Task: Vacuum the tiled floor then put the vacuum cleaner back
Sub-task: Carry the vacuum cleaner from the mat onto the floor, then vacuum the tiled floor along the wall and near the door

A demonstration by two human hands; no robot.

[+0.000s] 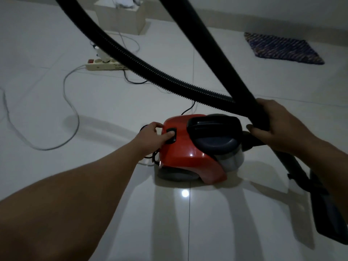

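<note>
Viewed from above, looking down at a glossy white tiled floor [244, 223] in dim light. Red canister vacuum cleaner [190, 147] sat on the tiles near the middle, dark carry handle [212, 124] and grey dust cup [231, 159] facing right. Left hand [156, 135] reached down to the rear of the body, thumb pressed on a black power button [171, 136], other fingers curled over the red casing edge, probably to steady it against the push. Whether switching on or off: cannot tell. Right hand [278, 127] clamped around the black wand [235, 76] close to where the ribbed hose [143, 63] joined it, held slanted so the floor head [331, 213] rested low on the tiles at far right, likely kept ready for sweeping without stooping. Hose looped up out of view and back down, slack enough to leave the canister undisturbed. Behind the canister, a thin black cord [131, 80] ran to a cream power strip [105, 65] with a white plug [102, 55] seated in it; a grey cable [73, 113] trailed off left in a wide curve. Farther back, a pale box-like stand [122, 17] near the wall and a dark patterned mat [282, 48] at upper right. Trailing cables lay in the sweeping area, a likely snag.
</note>
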